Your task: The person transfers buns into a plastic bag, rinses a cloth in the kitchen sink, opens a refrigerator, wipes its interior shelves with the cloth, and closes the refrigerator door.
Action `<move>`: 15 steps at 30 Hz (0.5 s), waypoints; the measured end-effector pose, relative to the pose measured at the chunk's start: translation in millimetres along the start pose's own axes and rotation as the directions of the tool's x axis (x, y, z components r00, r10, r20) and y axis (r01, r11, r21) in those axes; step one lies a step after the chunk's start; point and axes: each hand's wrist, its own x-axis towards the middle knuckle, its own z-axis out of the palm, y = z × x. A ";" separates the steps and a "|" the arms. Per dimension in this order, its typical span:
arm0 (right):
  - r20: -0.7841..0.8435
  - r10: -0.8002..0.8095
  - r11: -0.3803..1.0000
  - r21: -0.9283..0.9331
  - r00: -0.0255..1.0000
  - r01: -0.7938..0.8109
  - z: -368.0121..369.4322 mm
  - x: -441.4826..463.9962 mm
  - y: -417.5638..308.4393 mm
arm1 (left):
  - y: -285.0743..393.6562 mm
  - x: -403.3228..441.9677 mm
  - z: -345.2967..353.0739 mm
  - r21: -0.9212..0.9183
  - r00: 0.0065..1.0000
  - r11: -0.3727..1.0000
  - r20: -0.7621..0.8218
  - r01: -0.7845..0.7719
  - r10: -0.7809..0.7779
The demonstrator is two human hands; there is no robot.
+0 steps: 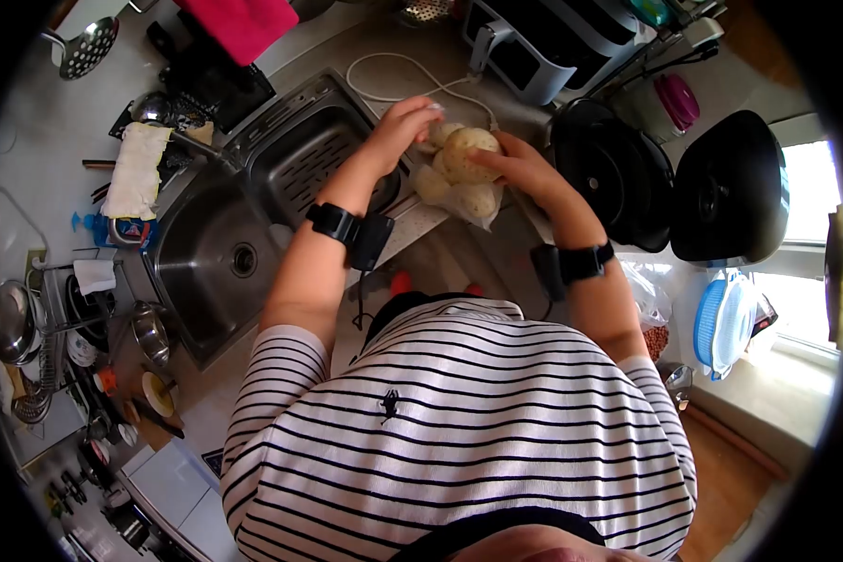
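A clear plastic bag [479,214] with several round, pale, speckled buns lies on the counter edge to the right of the sink. My right hand [526,169] curls around the right side of the top bun [465,155], its thumb across the front. On the other side, my left hand [401,134] is closed, fingertips pinched at what looks like the bag's upper edge. The fingers behind the bun are hidden. Both wrists wear black bands with small devices.
A double steel sink [217,272] is on the left. Behind the buns lie a white cord [391,58] and a grey-black appliance [525,56]. Two black bins [618,173] stand at right, with a blue basket [721,323] near the window. A red cloth [244,23] hangs at the back.
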 end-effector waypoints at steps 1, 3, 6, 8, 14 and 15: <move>-0.004 0.054 0.988 -0.141 0.999 -0.054 7.4 18.6 6.0 | 14.9 -2.0 12.6 0.084 1.000 0.996 -0.008 -0.001 0.002; -0.030 0.152 0.949 -0.275 0.988 -0.155 19.6 47.0 9.8 | 33.0 6.1 23.2 0.132 0.999 0.991 0.053 -0.005 -0.002; -0.169 0.114 0.943 -0.291 0.979 -0.160 40.1 71.6 31.0 | 37.5 16.9 30.4 0.171 0.989 0.985 0.137 0.035 -0.059; -0.372 -0.198 0.910 -0.414 0.907 0.029 54.9 84.2 57.8 | 35.6 19.8 35.3 0.233 0.983 0.968 0.129 0.095 -0.128; -0.211 -0.329 0.820 -0.547 0.920 0.168 55.6 41.1 40.7 | 30.3 23.6 35.6 0.190 0.985 0.980 0.147 0.058 -0.087; -0.202 -0.292 0.843 -0.516 0.935 0.152 55.7 42.0 39.7 | 33.6 24.4 40.3 0.187 0.983 0.979 0.146 0.081 -0.109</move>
